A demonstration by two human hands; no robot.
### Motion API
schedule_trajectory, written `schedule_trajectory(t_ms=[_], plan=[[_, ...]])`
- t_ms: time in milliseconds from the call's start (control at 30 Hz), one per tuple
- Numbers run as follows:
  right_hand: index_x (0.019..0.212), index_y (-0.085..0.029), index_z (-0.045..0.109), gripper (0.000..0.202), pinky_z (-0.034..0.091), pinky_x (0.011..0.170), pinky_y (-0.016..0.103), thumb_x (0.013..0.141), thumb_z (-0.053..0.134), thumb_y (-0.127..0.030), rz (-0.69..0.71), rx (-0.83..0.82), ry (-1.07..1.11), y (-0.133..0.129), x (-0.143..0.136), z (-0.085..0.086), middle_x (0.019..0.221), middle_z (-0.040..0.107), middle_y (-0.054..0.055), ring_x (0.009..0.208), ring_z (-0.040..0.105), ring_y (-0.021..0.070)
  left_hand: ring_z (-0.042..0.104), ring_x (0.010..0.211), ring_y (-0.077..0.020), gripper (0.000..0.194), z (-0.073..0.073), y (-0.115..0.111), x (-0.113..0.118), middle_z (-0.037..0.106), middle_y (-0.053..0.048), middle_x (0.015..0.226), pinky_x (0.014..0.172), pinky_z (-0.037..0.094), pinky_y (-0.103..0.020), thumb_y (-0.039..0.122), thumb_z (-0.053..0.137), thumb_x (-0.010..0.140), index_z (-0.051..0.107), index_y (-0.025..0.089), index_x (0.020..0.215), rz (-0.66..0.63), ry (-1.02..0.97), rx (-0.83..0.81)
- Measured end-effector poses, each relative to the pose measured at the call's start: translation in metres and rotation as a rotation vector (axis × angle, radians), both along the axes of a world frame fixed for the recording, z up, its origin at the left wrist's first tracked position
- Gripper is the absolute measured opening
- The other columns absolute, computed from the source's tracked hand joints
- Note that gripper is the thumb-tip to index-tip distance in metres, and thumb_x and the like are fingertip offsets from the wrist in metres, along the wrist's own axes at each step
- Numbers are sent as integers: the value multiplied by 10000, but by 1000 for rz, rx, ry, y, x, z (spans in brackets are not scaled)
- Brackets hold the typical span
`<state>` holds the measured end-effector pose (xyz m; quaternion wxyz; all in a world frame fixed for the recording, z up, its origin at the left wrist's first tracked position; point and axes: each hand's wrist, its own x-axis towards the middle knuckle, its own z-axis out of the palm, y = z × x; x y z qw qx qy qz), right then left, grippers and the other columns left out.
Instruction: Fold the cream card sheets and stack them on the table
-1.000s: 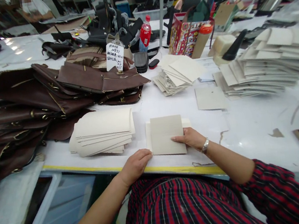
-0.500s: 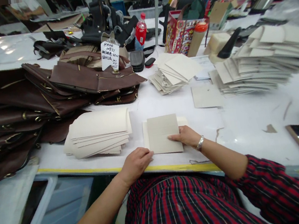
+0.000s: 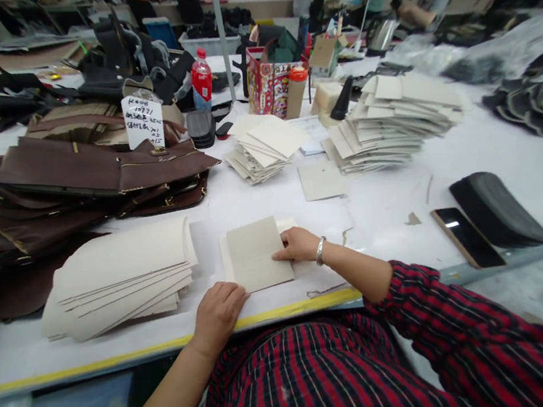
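A square grey cardboard piece (image 3: 257, 256) lies in front of me, over a paler sheet (image 3: 227, 263) that shows along its left side and behind it. My right hand (image 3: 298, 245) grips the cardboard at its right edge, thumb on top and the other fingers partly hidden. At the near left corner, my left hand (image 3: 221, 308) rests on the table with its fingers lying by the cardboard, holding nothing that I can see. To the left is a stack of large folded cream sheets (image 3: 123, 265). One loose card (image 3: 322, 180) lies beyond my right hand.
Stacked cards (image 3: 267, 140) and a bigger fanned stack (image 3: 382, 127) stand farther back. Brown leather bags (image 3: 60, 172) pile up on the left. A red-capped bottle (image 3: 202, 82) stands behind them. A phone (image 3: 467, 236) and a black case (image 3: 497, 209) lie at right.
The view has swung to the right, so the table's things sit farther left. The cardboard is turned slightly; both hands keep nearly the same places beside it.
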<state>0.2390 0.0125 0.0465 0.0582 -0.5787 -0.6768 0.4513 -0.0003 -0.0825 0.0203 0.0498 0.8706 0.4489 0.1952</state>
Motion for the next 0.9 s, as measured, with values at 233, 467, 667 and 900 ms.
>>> schedule_trajectory(t_ms=[233,467,667,900], plan=[[614,-171,567,204,377,514,203,659,626,-360,80,86,-129,2,8,5,522,609,-7,546,563,126,503,750,-150,142,-1,-1,1,573,-33,792,731,406,-296,257,461,832,585,188,833,13,1,31],[653,-176,563,230,354,482,185,689,597,-400,93,102,-137,1,10,-4,514,598,-27,502,548,98,513,757,-158,139,-3,0,0,579,-37,797,736,409,-305,263,471,825,589,191,838,18,11,17],[653,-177,561,238,337,481,191,701,587,-409,80,132,-154,1,10,-5,501,588,-29,501,537,98,493,764,-158,142,1,1,3,564,-34,798,732,381,-303,264,459,834,579,188,827,21,34,3],[688,-182,573,228,334,517,202,711,585,-408,85,161,-166,-2,9,-6,581,616,-13,572,550,115,457,716,-185,264,14,7,29,511,-36,698,665,324,-333,376,474,812,525,180,643,105,204,76]])
